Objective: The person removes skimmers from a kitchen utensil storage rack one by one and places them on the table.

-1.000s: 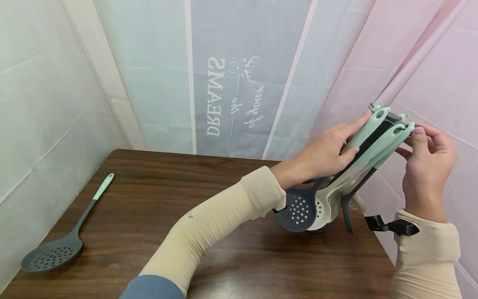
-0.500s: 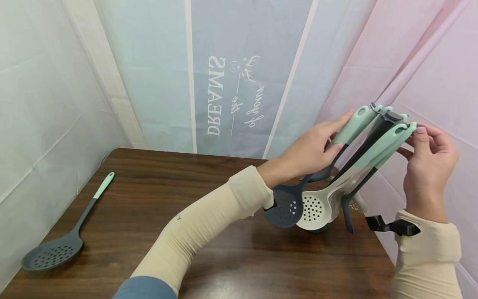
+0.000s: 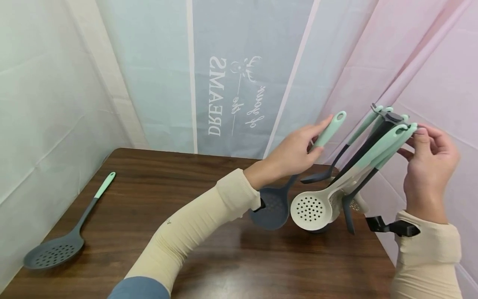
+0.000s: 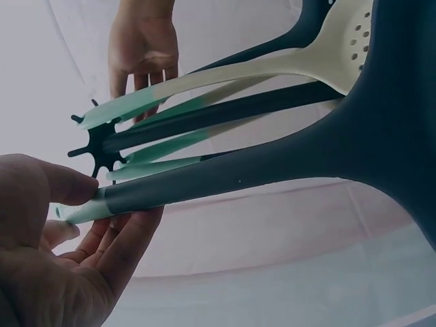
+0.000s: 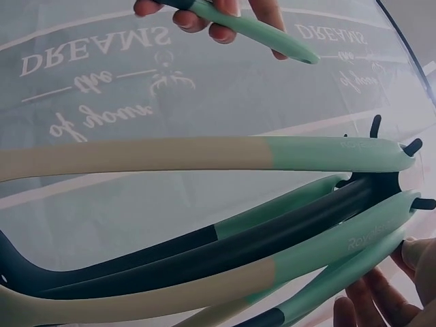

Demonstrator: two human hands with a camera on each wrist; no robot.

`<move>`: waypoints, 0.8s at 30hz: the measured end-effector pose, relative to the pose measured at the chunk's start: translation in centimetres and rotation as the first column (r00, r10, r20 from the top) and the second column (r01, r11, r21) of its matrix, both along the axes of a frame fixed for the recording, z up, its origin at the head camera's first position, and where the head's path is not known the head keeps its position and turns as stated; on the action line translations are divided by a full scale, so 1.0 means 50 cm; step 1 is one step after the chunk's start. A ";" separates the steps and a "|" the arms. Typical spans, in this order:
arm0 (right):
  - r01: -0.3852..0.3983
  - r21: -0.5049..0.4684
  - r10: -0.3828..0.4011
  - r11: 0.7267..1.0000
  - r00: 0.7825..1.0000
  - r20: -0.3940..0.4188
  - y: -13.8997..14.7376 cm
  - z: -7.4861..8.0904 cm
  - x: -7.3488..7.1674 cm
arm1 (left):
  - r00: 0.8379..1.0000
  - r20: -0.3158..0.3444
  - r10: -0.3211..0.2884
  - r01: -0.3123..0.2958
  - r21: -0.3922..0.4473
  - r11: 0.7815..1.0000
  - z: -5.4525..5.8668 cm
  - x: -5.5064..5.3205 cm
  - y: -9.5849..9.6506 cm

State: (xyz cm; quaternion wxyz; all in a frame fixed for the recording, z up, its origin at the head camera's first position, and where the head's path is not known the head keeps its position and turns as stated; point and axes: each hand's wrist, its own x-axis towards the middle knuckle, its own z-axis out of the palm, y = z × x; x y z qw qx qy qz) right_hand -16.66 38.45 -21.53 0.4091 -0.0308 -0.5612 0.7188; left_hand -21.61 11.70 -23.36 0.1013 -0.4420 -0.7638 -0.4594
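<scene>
My left hand grips the mint-green handle of a dark grey skimmer, thumb on one side and fingers on the other. The skimmer is off the rack and tilted, its perforated head low beside a cream skimmer. At the top of the black utensil rack, my right hand pinches the handle end of a dark grey utensil seen edge-on. The rack's hooks show in the left wrist view. A dark grey ladle-like utensil and several cream ones hang around the post.
Another dark grey skimmer with a green handle lies at the left of the brown wooden table. Printed curtains surround the table at the back and sides. The rack stands near the right edge.
The left hand has moved left with the dark grey skimmer, drawing its handle away from the hooks. The cream skimmer behind it has come into fuller view. The right hand has stayed almost still.
</scene>
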 end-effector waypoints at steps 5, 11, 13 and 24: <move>-0.019 -0.009 0.019 1.000 1.000 -0.003 -0.002 -0.001 -0.002 | 1.000 0.019 0.010 -0.010 0.009 1.000 -0.011 -0.006 -0.019; -0.031 -0.027 0.031 0.999 0.999 -0.011 -0.002 -0.004 -0.001 | 0.999 0.046 0.010 -0.013 0.055 0.998 -0.020 -0.007 -0.045; -0.026 -0.013 0.025 1.000 1.000 -0.011 -0.003 -0.003 0.000 | 0.998 0.054 0.013 -0.017 0.073 0.997 -0.020 -0.007 -0.053; -0.019 -0.008 0.019 1.000 0.999 -0.025 -0.002 -0.004 0.003 | 0.997 0.074 0.036 -0.043 0.093 0.995 -0.029 -0.016 -0.089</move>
